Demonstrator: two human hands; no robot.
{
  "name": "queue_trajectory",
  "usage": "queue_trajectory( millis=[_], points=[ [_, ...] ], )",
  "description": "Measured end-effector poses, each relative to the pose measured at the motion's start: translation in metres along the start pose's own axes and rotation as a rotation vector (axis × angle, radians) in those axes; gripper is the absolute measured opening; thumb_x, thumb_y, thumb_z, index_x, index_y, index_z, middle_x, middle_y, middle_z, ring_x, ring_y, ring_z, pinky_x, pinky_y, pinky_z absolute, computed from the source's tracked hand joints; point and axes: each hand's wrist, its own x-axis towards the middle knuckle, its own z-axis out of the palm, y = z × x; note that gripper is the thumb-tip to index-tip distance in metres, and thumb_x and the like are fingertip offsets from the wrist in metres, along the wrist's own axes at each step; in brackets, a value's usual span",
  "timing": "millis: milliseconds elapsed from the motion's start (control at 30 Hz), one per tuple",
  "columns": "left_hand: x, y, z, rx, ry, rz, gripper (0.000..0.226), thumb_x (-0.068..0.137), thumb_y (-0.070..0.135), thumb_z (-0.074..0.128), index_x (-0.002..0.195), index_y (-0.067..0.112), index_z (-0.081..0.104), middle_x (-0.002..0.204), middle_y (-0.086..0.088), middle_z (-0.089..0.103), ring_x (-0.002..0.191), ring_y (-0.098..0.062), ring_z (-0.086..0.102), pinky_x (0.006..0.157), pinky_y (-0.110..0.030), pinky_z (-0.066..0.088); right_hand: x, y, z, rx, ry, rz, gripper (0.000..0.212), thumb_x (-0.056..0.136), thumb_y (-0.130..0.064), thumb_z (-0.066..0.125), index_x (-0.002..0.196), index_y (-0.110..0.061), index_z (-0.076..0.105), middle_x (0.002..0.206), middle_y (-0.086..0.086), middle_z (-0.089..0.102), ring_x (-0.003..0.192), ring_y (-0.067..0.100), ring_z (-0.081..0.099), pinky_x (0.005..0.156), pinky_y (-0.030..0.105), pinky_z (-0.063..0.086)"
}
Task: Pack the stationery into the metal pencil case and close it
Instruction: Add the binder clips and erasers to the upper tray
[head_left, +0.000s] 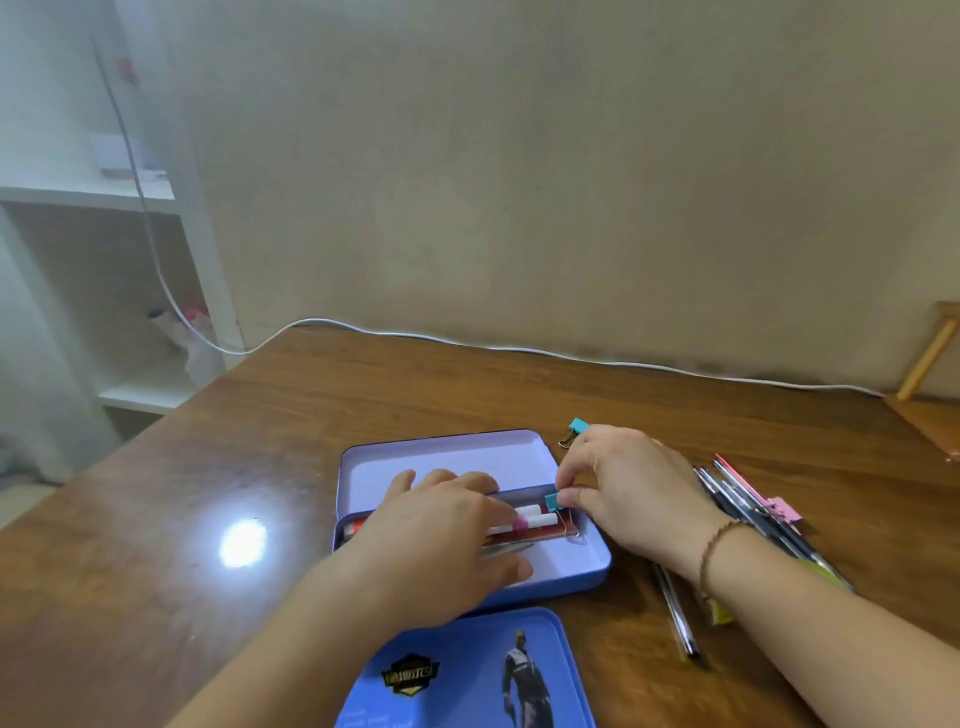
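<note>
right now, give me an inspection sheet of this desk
surface: brown wooden table, glossy, with a light glare.
job's things: open metal pencil case holds pens; its lid lies nearer the person; loose pens and a pink clip wait to the right.
clutter: spare blue binder clip behind the case.
hands: left hand rests on the contents; right hand pinches a blue clip over the case.
cables: white cable along the far edge.
surroundings: beige wall, white shelf.

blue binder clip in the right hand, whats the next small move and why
Probably lower the blue binder clip into the open metal pencil case and let go: the right hand pinches it just over the case's right end, beside the pens that the left hand covers.
</note>
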Motion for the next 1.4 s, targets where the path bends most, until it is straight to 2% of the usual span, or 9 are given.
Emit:
queue_trajectory(
  millis=[167, 267, 467, 700, 933, 1100, 1200, 1300, 1400],
  points=[
    [-0.001, 0.000, 0.001, -0.012, 0.037, 0.016, 0.048, 0.091, 0.062, 0.048, 0.134, 0.042, 0.049, 0.139, 0.014, 0.048, 0.122, -0.018, 0.049, 0.111, -0.046, 0.028, 0.003, -0.006, -0.004, 0.009, -0.035, 0.037, 0.014, 0.080, -0.040, 0.071, 0.090, -0.038, 0.062, 0.097, -0.017, 0.059, 0.091, 0.007, 0.055, 0.070, 0.027, 0.048],
    [-0.001, -0.001, 0.001, -0.026, 0.041, 0.018, 0.053, 0.090, 0.063, 0.050, 0.138, 0.041, 0.043, 0.140, 0.014, 0.048, 0.123, -0.017, 0.049, 0.112, -0.047, 0.029, 0.013, 0.007, -0.014, 0.243, 0.012, 0.100, 0.010, 0.084, -0.030, 0.069, 0.088, -0.037, 0.063, 0.092, -0.015, 0.064, 0.087, 0.008, 0.057, 0.069, 0.025, 0.046],
    [0.001, -0.003, 0.000, -0.070, 0.061, 0.014, 0.058, 0.090, 0.061, 0.052, 0.143, 0.041, 0.038, 0.143, 0.016, 0.048, 0.124, -0.014, 0.050, 0.108, -0.038, 0.036, 0.051, 0.034, 0.007, -0.152, -0.076, 0.123, 0.043, 0.096, -0.028, 0.049, 0.137, -0.041, 0.042, 0.138, -0.010, 0.051, 0.123, 0.017, 0.041, 0.086, 0.037, 0.048],
    [0.002, -0.003, 0.000, -0.054, 0.074, 0.024, 0.057, 0.091, 0.060, 0.052, 0.143, 0.040, 0.039, 0.141, 0.016, 0.049, 0.123, -0.014, 0.050, 0.108, -0.037, 0.036, 0.056, 0.039, 0.015, -0.097, -0.079, 0.197, 0.019, 0.086, -0.044, 0.062, 0.104, -0.041, 0.060, 0.115, -0.002, 0.061, 0.108, 0.019, 0.054, 0.081, 0.035, 0.049],
    [0.003, -0.005, 0.004, -0.036, 0.087, 0.043, 0.058, 0.090, 0.060, 0.053, 0.143, 0.038, 0.040, 0.141, 0.013, 0.050, 0.123, -0.016, 0.051, 0.106, -0.038, 0.039, 0.042, 0.049, 0.011, 0.097, 0.004, 0.219, 0.026, 0.081, -0.025, 0.070, 0.098, -0.041, 0.060, 0.095, -0.015, 0.063, 0.105, 0.014, 0.047, 0.087, 0.037, 0.039],
    [0.003, -0.003, 0.002, -0.032, 0.084, 0.050, 0.058, 0.091, 0.059, 0.053, 0.143, 0.038, 0.039, 0.141, 0.012, 0.050, 0.123, -0.016, 0.052, 0.104, -0.038, 0.042, 0.038, 0.055, 0.007, -0.130, -0.022, 0.093, 0.010, 0.087, -0.041, 0.060, 0.095, -0.041, 0.067, 0.103, -0.016, 0.064, 0.111, 0.014, 0.045, 0.098, 0.043, 0.034],
    [0.003, -0.003, 0.002, -0.031, 0.073, 0.051, 0.059, 0.091, 0.058, 0.053, 0.144, 0.037, 0.039, 0.142, 0.012, 0.049, 0.123, -0.016, 0.052, 0.102, -0.038, 0.043, 0.039, 0.056, 0.001, -0.139, -0.004, -0.004, 0.020, 0.087, -0.040, 0.060, 0.106, -0.043, 0.064, 0.118, -0.015, 0.061, 0.121, 0.014, 0.041, 0.106, 0.045, 0.030],
    [0.003, -0.004, 0.003, -0.039, 0.074, 0.050, 0.059, 0.091, 0.058, 0.053, 0.144, 0.037, 0.039, 0.142, 0.012, 0.049, 0.123, -0.016, 0.052, 0.102, -0.038, 0.044, 0.037, 0.053, -0.001, -0.028, -0.204, -0.030, 0.039, 0.086, -0.040, 0.061, 0.121, -0.051, 0.053, 0.139, -0.010, 0.048, 0.136, 0.020, 0.033, 0.109, 0.050, 0.032],
    [0.003, -0.004, 0.003, -0.052, 0.074, 0.048, 0.058, 0.091, 0.057, 0.054, 0.143, 0.036, 0.040, 0.141, 0.012, 0.050, 0.122, -0.016, 0.053, 0.101, -0.038, 0.045, 0.034, 0.051, 0.004, -0.109, -0.202, -0.081, 0.032, 0.085, -0.045, 0.063, 0.116, -0.050, 0.058, 0.132, -0.008, 0.051, 0.132, 0.020, 0.036, 0.108, 0.048, 0.034]
  ],
)
